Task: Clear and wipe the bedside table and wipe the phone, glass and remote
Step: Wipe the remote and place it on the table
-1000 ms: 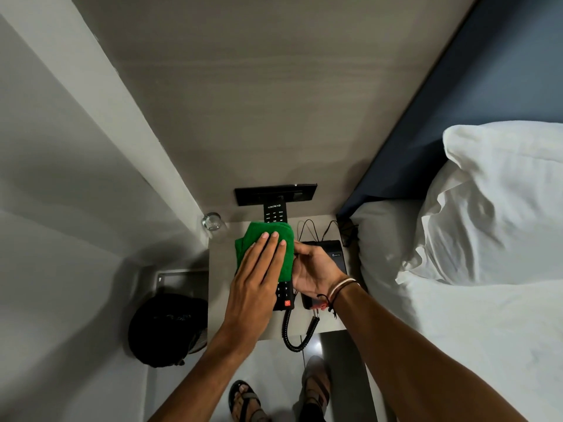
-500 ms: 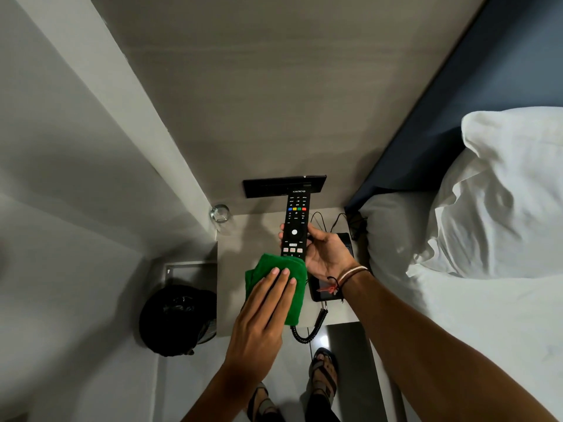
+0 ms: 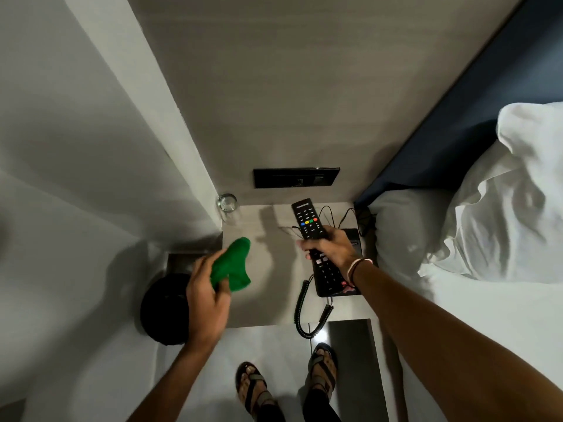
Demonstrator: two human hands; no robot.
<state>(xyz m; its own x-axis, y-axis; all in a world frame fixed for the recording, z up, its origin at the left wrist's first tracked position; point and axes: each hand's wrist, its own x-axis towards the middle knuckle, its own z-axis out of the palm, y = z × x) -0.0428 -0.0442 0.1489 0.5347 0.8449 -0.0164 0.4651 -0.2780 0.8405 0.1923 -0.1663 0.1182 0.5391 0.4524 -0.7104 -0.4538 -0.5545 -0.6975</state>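
Above the right half of the bedside table, held clear of the top: remote, button face up, gripped round its lower body by right hand, fingers closed firmly on it. To the left, over the table's near-left edge: green cloth, bunched, pinched in left hand and not touching the remote.

Progress, as a guess: remote apparently mid-wipe or just wiped; cannot tell from this view alone. Table not cleared. Glass upright in far-left corner against the wall, not in hand. Phone on the right side under the right wrist, mostly hidden, coiled cord hanging off the front edge. Likely left: glass, phone, the tabletop itself.

Around: black wall panel behind the table; thin cables trailing across the back right, apt to snag a wiping pass; dark bin on the floor at left; bed with white pillow close on the right; sandalled feet below.
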